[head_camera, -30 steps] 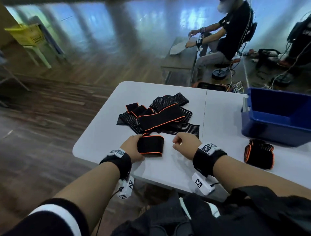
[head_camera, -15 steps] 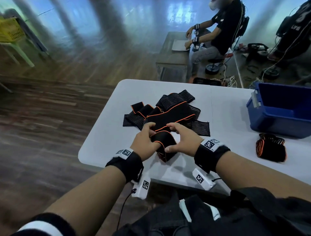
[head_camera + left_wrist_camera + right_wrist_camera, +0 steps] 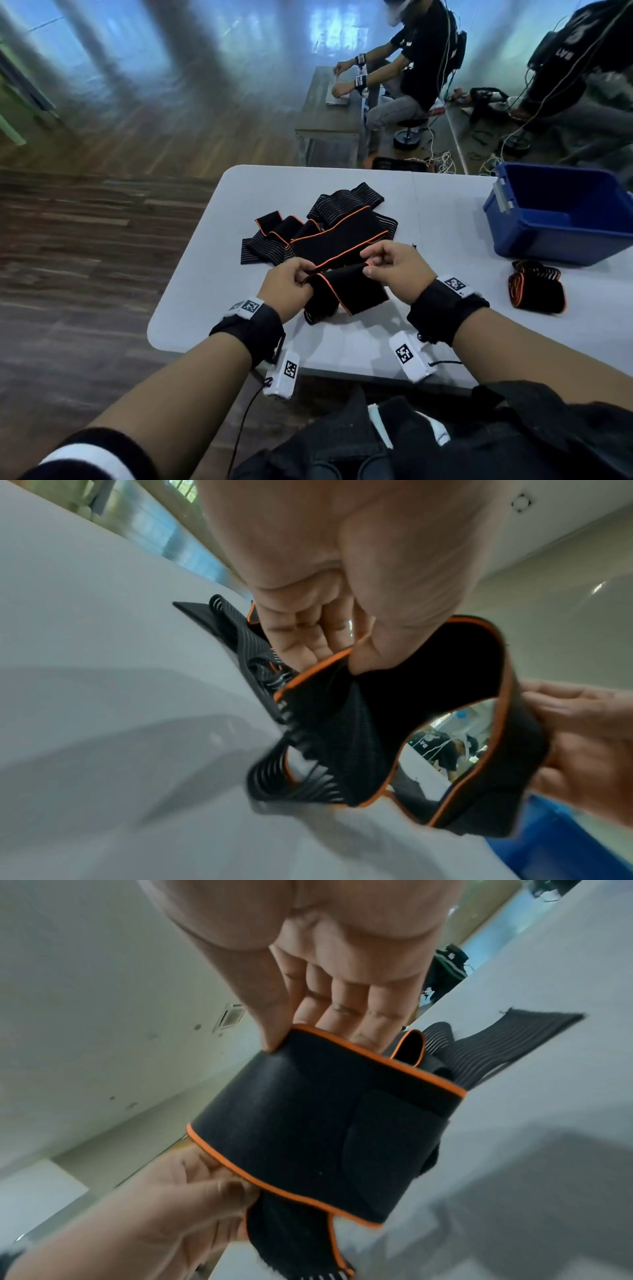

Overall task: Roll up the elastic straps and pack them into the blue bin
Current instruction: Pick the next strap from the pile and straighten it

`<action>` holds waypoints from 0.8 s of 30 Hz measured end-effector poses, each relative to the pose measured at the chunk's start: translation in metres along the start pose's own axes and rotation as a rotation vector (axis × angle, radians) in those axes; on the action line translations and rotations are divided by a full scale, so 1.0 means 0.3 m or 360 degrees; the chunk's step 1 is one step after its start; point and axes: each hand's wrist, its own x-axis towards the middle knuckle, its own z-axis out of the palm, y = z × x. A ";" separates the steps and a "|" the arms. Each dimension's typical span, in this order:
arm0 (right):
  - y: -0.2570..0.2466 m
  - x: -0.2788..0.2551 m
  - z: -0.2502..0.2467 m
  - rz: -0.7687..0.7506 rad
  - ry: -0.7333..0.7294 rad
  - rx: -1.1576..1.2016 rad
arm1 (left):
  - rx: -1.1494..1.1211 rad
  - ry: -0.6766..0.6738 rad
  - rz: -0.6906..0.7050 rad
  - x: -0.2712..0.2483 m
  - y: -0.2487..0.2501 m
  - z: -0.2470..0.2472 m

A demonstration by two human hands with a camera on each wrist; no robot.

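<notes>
An orange-edged black elastic strap (image 3: 346, 291) is held just above the near edge of the white table (image 3: 212, 284), at the centre of the head view, its lower part drooping to the tabletop. The left hand (image 3: 287, 284) pinches one edge and the right hand (image 3: 394, 270) pinches the opposite edge. Behind lies a pile of unrolled straps (image 3: 322, 229); a rolled strap (image 3: 536, 291) sits at right, near the blue bin (image 3: 561, 236).

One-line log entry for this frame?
left hand: pinches strap | right hand: pinches strap | rolled strap: on table | blue bin: open
</notes>
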 end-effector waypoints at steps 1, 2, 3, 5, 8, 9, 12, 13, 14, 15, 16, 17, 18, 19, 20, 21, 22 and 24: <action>-0.001 -0.004 -0.022 0.0017 -0.0002 0.0021 | 0.0097 -0.0010 0.0001 0.003 -0.010 0.000; -0.001 -0.010 -0.043 0.0037 -0.0012 0.0037 | 0.0170 -0.0016 0.0006 0.004 -0.014 0.002; 0.000 -0.016 -0.063 0.0058 -0.0027 0.0053 | 0.0225 -0.0021 0.0003 0.005 -0.020 0.006; 0.018 -0.025 -0.094 0.0117 -0.0069 0.0017 | 0.0291 -0.0035 0.0003 0.006 -0.028 0.022; 0.076 -0.039 -0.122 0.0164 -0.0104 -0.0223 | 0.0347 -0.0156 -0.0009 0.004 -0.036 0.056; 0.095 -0.043 -0.127 0.0170 -0.0100 -0.0307 | 0.0335 -0.0229 -0.0030 0.002 -0.040 0.069; 0.132 -0.058 -0.130 0.0212 -0.0104 -0.0452 | 0.0294 -0.0419 -0.0087 -0.003 -0.036 0.101; 0.139 -0.062 -0.130 0.0235 -0.0111 -0.0469 | 0.0360 -0.0443 -0.0074 -0.003 -0.028 0.109; 0.143 -0.067 -0.130 0.0260 -0.0120 -0.0482 | 0.0439 -0.0448 -0.0051 -0.002 -0.023 0.117; 0.150 -0.070 -0.132 0.0280 -0.0119 -0.0483 | 0.0495 -0.0434 -0.0028 -0.001 -0.013 0.122; 0.157 -0.071 -0.132 0.0299 -0.0105 -0.0477 | 0.0499 -0.0405 -0.0002 0.000 -0.003 0.124; 0.163 -0.068 -0.132 0.0319 -0.0072 -0.0472 | 0.0460 -0.0365 0.0026 0.003 0.004 0.124; 0.163 -0.065 -0.132 0.0342 -0.0033 -0.0473 | 0.0389 -0.0321 0.0064 0.009 0.012 0.126; 0.160 -0.060 -0.131 0.0359 0.0001 -0.0466 | 0.0309 -0.0277 0.0102 0.015 0.024 0.124; 0.153 -0.055 -0.129 0.0367 0.0020 -0.0435 | 0.0222 -0.0233 0.0139 0.020 0.040 0.121; 0.142 -0.048 -0.124 0.0352 0.0025 -0.0389 | 0.0150 -0.0189 0.0175 0.025 0.059 0.118; 0.126 -0.042 -0.120 0.0317 0.0023 -0.0360 | 0.0092 -0.0138 0.0221 0.031 0.078 0.116; 0.082 -0.031 -0.107 0.0221 0.0015 -0.0344 | 0.0010 -0.0025 0.0341 0.041 0.118 0.113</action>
